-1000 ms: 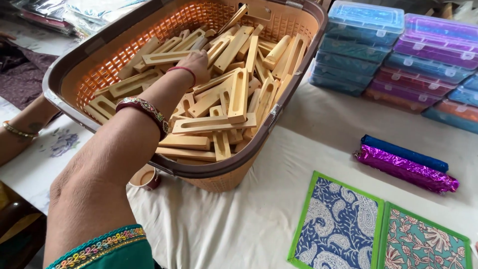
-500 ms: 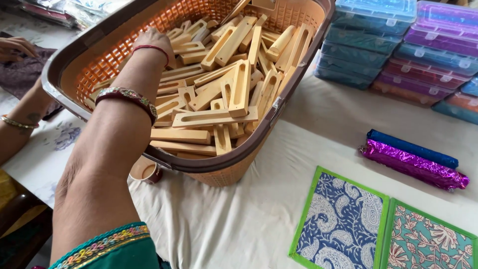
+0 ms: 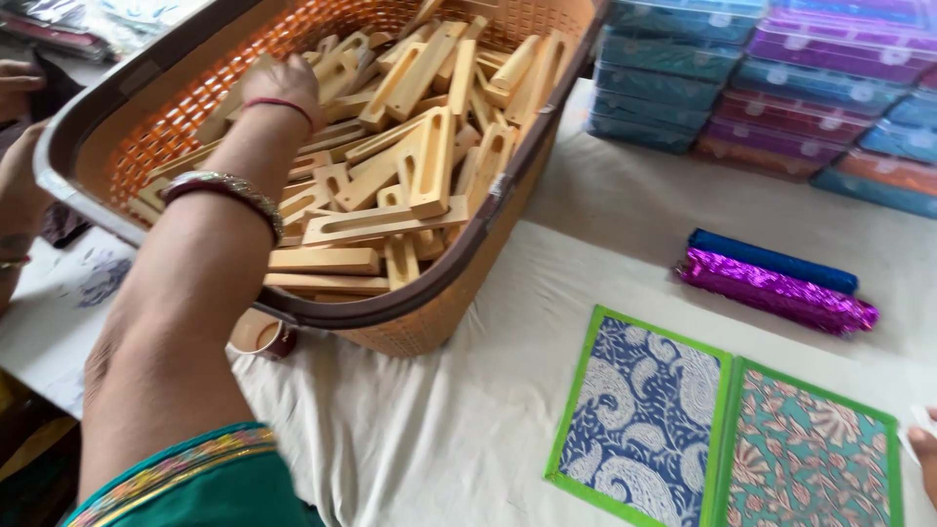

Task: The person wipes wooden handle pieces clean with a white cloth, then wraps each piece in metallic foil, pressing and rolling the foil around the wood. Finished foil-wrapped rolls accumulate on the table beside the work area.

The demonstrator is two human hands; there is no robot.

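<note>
My left hand (image 3: 281, 84) reaches into a large orange and brown plastic basket (image 3: 429, 312) heaped with several slotted wooden pieces (image 3: 390, 185). The hand rests among the pieces near the basket's far left side. Its fingers are buried in the pile, so whether they grip a piece is hidden. A red thread and a beaded bangle (image 3: 226, 187) circle that wrist and forearm. Only a sliver of my right hand (image 3: 923, 457) shows at the lower right edge, beside a small white scrap.
Two patterned boards with green borders (image 3: 722, 434) lie on the white cloth. Blue and purple foil rolls (image 3: 771, 278) sit behind them. Stacked coloured plastic boxes (image 3: 771, 73) fill the back right. A small cup (image 3: 262, 337) stands under the basket. Another person's hands (image 3: 20, 166) are at the left.
My left hand has slid leftward across the pile, from the basket's middle to its far left side. The view has shifted a little to the right.
</note>
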